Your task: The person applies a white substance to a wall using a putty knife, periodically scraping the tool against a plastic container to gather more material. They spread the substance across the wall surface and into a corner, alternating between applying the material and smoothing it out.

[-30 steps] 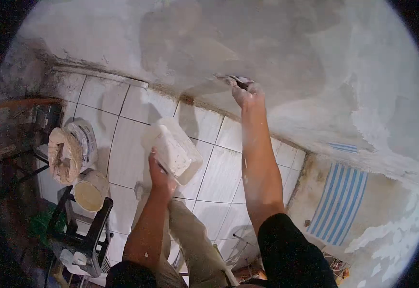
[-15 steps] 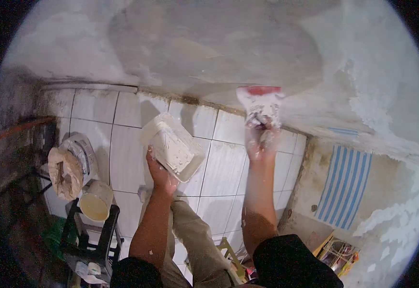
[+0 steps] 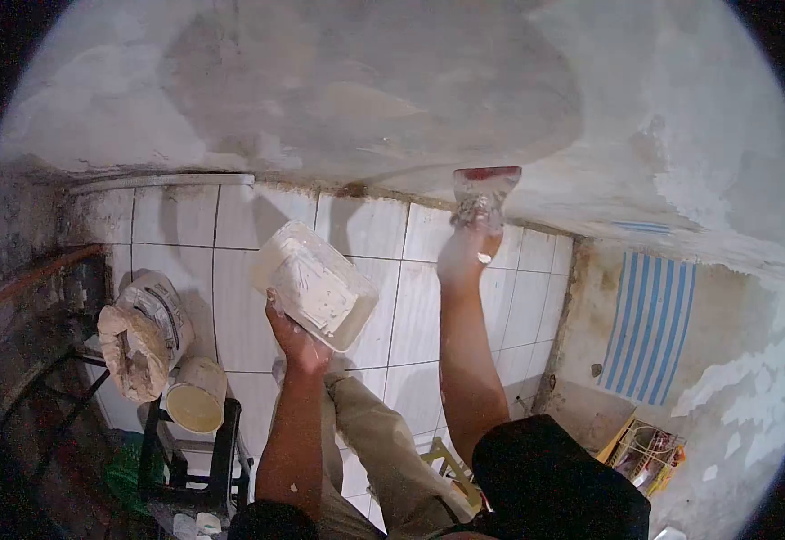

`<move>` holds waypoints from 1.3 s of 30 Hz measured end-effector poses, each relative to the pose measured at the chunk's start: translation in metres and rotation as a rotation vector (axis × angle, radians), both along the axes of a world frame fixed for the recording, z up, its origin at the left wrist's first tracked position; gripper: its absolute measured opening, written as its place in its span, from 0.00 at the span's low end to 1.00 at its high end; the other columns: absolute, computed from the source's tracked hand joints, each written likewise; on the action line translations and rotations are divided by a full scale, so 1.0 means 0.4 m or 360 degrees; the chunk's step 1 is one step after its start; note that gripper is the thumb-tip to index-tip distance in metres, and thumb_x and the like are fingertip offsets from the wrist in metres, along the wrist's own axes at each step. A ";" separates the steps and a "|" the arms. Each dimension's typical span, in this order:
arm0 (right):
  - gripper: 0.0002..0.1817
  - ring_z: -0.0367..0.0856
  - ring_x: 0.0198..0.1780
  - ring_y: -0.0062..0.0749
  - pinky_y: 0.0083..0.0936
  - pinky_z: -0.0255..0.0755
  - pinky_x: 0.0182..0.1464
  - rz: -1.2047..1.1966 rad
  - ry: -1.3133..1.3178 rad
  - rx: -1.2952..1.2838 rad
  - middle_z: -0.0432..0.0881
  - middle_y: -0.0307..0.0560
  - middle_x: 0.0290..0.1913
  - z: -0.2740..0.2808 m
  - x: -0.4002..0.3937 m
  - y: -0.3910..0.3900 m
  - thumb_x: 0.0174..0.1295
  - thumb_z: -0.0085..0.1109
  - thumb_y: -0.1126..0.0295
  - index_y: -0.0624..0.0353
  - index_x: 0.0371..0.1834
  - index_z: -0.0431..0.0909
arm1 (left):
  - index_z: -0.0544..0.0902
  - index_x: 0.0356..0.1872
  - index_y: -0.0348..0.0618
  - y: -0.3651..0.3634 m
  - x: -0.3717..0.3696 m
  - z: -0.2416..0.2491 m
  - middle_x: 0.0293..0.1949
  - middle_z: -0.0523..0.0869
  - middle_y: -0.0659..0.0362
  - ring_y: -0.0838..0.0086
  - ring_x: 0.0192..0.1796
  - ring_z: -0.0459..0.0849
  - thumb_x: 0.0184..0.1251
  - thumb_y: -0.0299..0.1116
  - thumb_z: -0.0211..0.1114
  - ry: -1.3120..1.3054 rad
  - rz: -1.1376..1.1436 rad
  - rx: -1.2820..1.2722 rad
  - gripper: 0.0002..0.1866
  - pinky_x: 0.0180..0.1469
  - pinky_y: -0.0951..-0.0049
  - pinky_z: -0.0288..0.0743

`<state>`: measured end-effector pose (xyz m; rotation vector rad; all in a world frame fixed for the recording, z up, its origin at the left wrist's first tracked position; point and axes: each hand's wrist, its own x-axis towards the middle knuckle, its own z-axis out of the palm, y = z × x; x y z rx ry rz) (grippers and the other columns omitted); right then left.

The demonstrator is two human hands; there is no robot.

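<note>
My left hand grips a white plastic tub smeared with white putty, held tilted in front of the tiled floor. My right hand is raised and closed on the handle of a red-edged putty knife, whose blade is caked with white putty and rests against the grey plastered wall near its lower edge. Both hands and forearms are dusted white.
Below lie white floor tiles. At the left a black stool carries a cream bucket and an open sack. A blue striped cloth hangs at the right, above a wire basket.
My right hand drew the putty knife down the wall from a higher, stretched position and the blade now faces me. The view shifted downward; the tub stayed in my left hand.
</note>
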<state>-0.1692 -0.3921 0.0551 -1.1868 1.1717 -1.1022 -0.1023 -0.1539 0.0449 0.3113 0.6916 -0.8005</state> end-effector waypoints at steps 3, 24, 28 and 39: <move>0.10 0.73 0.40 0.27 0.27 0.68 0.35 0.0160 -0.0265 0.0136 0.75 0.43 0.41 -0.035 0.036 0.034 0.63 0.47 0.71 0.62 0.46 0.70 | 0.64 0.62 0.44 0.014 0.001 -0.023 0.57 0.73 0.54 0.59 0.59 0.72 0.65 0.56 0.48 -0.0156 -0.0001 0.0045 0.32 0.62 0.55 0.66; 0.24 0.74 0.52 0.32 0.28 0.65 0.58 0.1589 0.0038 0.0503 0.76 0.54 0.53 -0.013 0.013 0.314 0.61 0.50 0.69 0.71 0.60 0.65 | 0.54 0.66 0.43 0.077 0.029 -0.071 0.58 0.68 0.51 0.60 0.61 0.69 0.61 0.46 0.57 -0.0373 0.0006 0.0434 0.36 0.61 0.58 0.66; 0.23 0.77 0.50 0.39 0.29 0.68 0.54 0.1936 0.0701 0.0342 0.77 0.57 0.50 -0.020 0.016 0.311 0.61 0.47 0.70 0.69 0.58 0.67 | 0.55 0.66 0.44 0.054 0.045 -0.057 0.57 0.68 0.51 0.56 0.60 0.70 0.58 0.46 0.62 -0.0456 -0.0070 0.0729 0.38 0.60 0.54 0.67; 0.22 0.75 0.45 0.61 0.44 0.67 0.52 0.2002 0.0786 -0.0126 0.76 0.67 0.44 -0.052 0.054 0.297 0.63 0.42 0.65 0.69 0.56 0.67 | 0.58 0.62 0.39 0.017 0.034 -0.042 0.55 0.67 0.53 0.66 0.57 0.68 0.52 0.36 0.69 -0.1255 -0.0234 0.1203 0.39 0.62 0.66 0.62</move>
